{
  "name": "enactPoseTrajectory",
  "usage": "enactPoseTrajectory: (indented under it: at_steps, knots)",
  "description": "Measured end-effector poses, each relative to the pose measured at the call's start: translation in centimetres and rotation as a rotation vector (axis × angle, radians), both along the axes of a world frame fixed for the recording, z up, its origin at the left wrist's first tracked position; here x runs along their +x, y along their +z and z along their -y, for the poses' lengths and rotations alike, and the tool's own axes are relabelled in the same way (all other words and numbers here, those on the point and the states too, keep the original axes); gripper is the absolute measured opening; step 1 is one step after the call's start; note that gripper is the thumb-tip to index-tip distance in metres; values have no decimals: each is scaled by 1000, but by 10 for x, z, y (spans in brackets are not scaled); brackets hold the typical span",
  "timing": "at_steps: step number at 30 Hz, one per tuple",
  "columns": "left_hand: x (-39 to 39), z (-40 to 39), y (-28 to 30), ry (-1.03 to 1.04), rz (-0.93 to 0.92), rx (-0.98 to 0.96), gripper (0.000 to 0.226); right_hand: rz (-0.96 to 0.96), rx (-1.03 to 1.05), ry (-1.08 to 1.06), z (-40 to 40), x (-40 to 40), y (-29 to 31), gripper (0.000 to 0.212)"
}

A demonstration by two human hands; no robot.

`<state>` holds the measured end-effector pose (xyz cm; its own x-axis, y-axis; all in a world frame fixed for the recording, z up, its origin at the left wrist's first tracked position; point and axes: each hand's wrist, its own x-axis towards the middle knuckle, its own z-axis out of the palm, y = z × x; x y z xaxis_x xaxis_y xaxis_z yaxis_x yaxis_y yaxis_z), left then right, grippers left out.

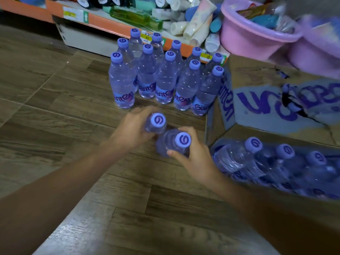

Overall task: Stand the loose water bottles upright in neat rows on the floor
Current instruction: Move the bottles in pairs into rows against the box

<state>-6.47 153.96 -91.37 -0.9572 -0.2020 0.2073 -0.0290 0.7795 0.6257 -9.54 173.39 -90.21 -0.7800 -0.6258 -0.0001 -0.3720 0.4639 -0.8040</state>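
Twelve upright bottles (pixel 164 80) in rows, two more in hand, two pink basins (pixel 252 34), one carton (pixel 276 100).

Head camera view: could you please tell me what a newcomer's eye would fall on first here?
First, the two clear plastic water bottles with purple caps at centre, one in the left hand and one in the right hand, above the wood-pattern floor. Behind them, the standing rows of matching bottles sit before the orange shelf edge. At right, an open cardboard box holds more bottles.
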Motion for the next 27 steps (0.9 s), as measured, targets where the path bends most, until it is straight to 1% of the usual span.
enactPoseTrajectory:
  at_steps: [2,4,6,8,9,11,13,16,21,24,27]
  knots:
    - [16,-24,8,-85,41,-47,55,45,14,44,-37,21,3,45]
    - [24,-53,17,-145,127,-71,54,94,42,60,-73,37,7,45]
    - [28,-86,24,-196,210,-64,60,121,79,56,-107,46,13,46]
    - [33,-120,29,-239,245,-30,68,161,130,47,-140,49,21,44]
    - [35,-136,31,-246,255,10,68,169,155,44,-156,49,25,46]
    - [35,-165,31,-222,281,80,61,159,180,23,-185,44,31,50]
    - [31,-187,28,-186,278,90,58,137,178,-32,-209,37,34,48]
    - [23,-212,25,-148,258,107,59,128,153,-109,-231,21,30,47]
    - [18,-235,24,-100,226,107,66,138,106,-118,-242,-6,26,60]
    - [16,-233,21,-170,246,102,70,154,72,-118,-241,-6,21,63]
    - [19,-228,23,-258,292,141,81,92,122,-104,-244,3,12,64]
